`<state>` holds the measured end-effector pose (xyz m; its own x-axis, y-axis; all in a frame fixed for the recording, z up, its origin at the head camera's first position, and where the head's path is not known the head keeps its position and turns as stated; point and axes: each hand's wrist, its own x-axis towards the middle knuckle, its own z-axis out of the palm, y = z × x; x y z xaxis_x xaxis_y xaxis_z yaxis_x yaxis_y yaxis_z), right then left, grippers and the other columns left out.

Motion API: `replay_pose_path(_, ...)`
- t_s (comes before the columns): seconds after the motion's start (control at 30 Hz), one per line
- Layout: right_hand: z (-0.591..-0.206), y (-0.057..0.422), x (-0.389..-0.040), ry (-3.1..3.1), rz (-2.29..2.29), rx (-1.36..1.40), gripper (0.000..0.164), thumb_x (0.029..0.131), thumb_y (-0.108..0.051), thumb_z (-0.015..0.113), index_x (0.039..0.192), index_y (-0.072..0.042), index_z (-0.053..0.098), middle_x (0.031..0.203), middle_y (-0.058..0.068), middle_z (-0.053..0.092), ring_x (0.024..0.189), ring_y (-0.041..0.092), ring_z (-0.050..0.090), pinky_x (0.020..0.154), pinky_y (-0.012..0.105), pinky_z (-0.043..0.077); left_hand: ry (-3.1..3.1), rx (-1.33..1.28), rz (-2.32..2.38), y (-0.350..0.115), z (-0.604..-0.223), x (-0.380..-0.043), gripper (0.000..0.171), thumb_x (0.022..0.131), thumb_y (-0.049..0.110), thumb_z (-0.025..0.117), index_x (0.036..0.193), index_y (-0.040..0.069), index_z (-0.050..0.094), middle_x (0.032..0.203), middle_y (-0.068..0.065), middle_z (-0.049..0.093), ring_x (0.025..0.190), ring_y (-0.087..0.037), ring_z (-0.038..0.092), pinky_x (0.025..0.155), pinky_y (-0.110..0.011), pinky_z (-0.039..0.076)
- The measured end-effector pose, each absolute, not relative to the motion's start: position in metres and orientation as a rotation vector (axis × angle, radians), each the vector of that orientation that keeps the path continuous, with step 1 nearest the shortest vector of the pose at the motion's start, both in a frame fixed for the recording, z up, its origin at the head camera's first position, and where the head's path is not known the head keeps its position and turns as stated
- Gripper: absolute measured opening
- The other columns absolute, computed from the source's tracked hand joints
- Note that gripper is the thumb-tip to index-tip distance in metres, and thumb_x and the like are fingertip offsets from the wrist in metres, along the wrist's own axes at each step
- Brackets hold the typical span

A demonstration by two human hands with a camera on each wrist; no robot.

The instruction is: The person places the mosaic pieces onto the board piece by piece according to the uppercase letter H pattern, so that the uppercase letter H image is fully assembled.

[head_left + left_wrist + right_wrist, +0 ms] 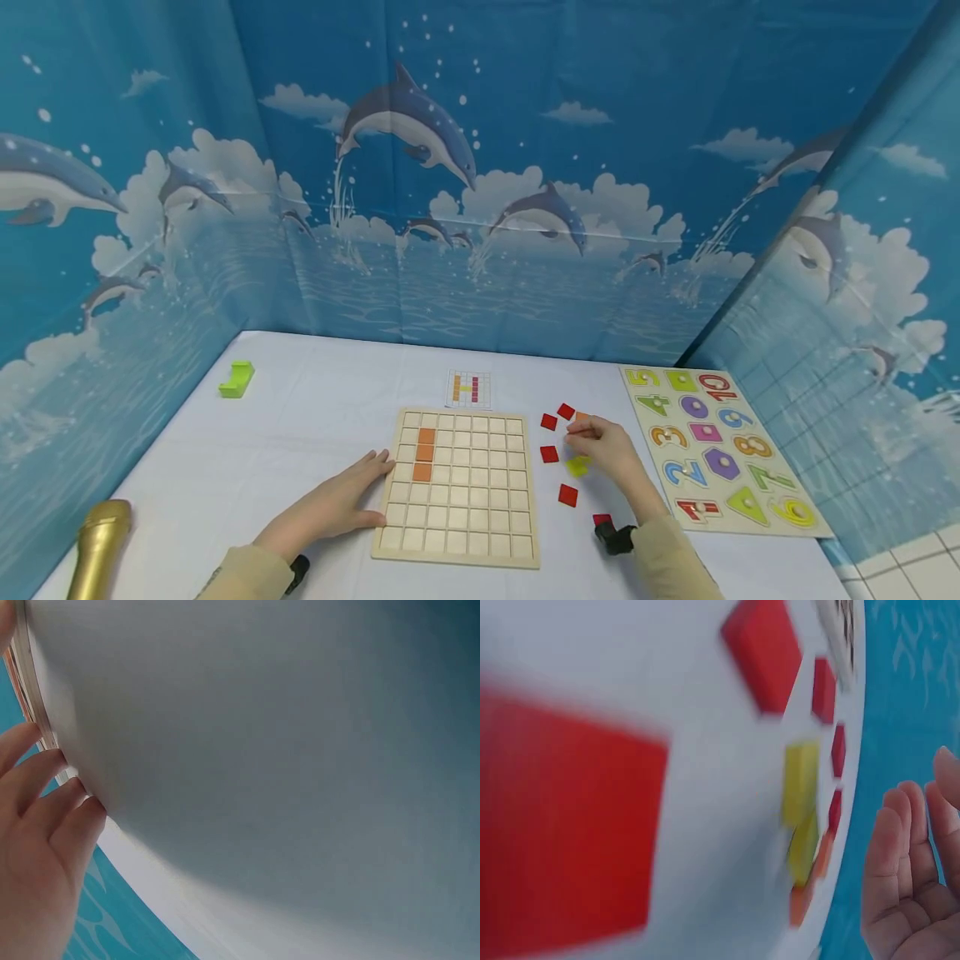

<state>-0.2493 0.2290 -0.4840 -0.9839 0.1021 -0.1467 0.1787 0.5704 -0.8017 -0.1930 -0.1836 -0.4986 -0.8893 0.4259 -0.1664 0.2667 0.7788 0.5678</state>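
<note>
A wooden grid board (pixel 480 521) lies on the table, with three orange square tiles (pixel 424 452) in a column near its left side. My left hand (pixel 337 504) rests against the board's left edge, its fingertips and thumb touching the rim. To the right of the board, my right hand (pixel 609 450) hovers over loose tiles, partly covering an orange tile (pixel 582 417) and yellow tiles (pixel 577 467). In the right wrist view its fingers (pixel 885 877) are slightly bent, the thumb apart, with no tile visible between them. Several red tiles (pixel 567 495) lie around that hand.
A small pattern card (pixel 469 389) lies behind the board. At the right is a number-and-shape puzzle board (pixel 708 450). A green plastic piece (pixel 237 379) and a gold microphone (pixel 101 546) lie on the left. A dolphin-print curtain (pixel 450 283) stands behind the table.
</note>
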Motion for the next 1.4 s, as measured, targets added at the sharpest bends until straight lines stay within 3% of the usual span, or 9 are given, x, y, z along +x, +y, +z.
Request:
replay_pose_path(0.17, -0.491, 0.257, -0.253, 2.692, -1.369, 0.341, 0.027, 0.093, -0.021, 0.068, 0.113, -0.003, 0.066, 0.103, 0.010, 0.068, 0.087, 0.018, 0.060, 0.076, 0.024, 0.055, 2.683, 0.541, 0.799, -0.184, -0.498, -0.193, 0.088, 0.076, 0.041, 0.080, 0.147, 0.003, 0.043, 0.159, -0.018, 0.033, 0.147, -0.041, 0.026, 0.116, -0.063, 0.028)
replay_pose_path(0.5, -0.493, 0.278, -0.257, 2.670, -1.361, 0.430, 0.033, 0.095, -0.024, 0.066, 0.119, -0.002, 0.061, 0.103, 0.013, 0.070, 0.092, 0.021, 0.061, 0.079, 0.029, 0.055, 2.675, 0.567, 0.812, -0.184, -0.500, -0.193, 0.088, 0.076, 0.039, 0.080, 0.147, 0.002, 0.043, 0.158, -0.019, 0.033, 0.147, -0.042, 0.026, 0.115, -0.063, 0.027)
replay_pose_path(0.77, -0.498, 0.283, -0.263, 2.652, -1.340, 0.543, 0.034, 0.092, -0.025, 0.070, 0.117, -0.003, 0.062, 0.106, 0.015, 0.067, 0.093, 0.025, 0.057, 0.068, 0.020, 0.051, 2.686, 0.588, 0.797, -0.186, -0.501, -0.193, 0.089, 0.076, 0.042, 0.079, 0.147, 0.002, 0.042, 0.158, -0.019, 0.033, 0.147, -0.042, 0.026, 0.115, -0.063, 0.028)
replay_pose_path(0.93, -0.499, 0.284, -0.265, 2.645, -1.340, 0.569, 0.032, 0.092, -0.023, 0.070, 0.116, -0.003, 0.062, 0.105, 0.016, 0.066, 0.090, 0.025, 0.057, 0.071, 0.023, 0.050, 2.684, 0.584, 0.799, -0.185, -0.500, -0.193, 0.089, 0.076, 0.042, 0.079, 0.147, 0.002, 0.042, 0.158, -0.019, 0.033, 0.147, -0.042, 0.026, 0.115, -0.063, 0.027)
replay_pose_path(1.17, -0.497, 0.280, -0.268, 2.595, -1.337, 0.581, 0.042, 0.092, -0.024, 0.070, 0.123, 0.000, 0.056, 0.104, 0.017, 0.065, 0.091, 0.026, 0.057, 0.074, 0.027, 0.051, 2.688, 0.577, 0.795, -0.184, -0.498, -0.194, 0.088, 0.076, 0.040, 0.079, 0.146, 0.002, 0.043, 0.157, -0.019, 0.034, 0.147, -0.042, 0.027, 0.116, -0.063, 0.027)
replay_pose_path(1.4, -0.499, 0.277, -0.272, 2.610, -1.231, 0.520, 0.038, 0.090, -0.020, 0.073, 0.118, 0.002, 0.059, 0.099, 0.015, 0.064, 0.092, 0.026, 0.056, 0.080, 0.033, 0.051, 2.670, 0.557, 0.806, -0.184, -0.497, -0.192, 0.088, 0.076, 0.040, 0.079, 0.147, 0.003, 0.043, 0.158, -0.020, 0.034, 0.147, -0.043, 0.026, 0.116, -0.063, 0.026)
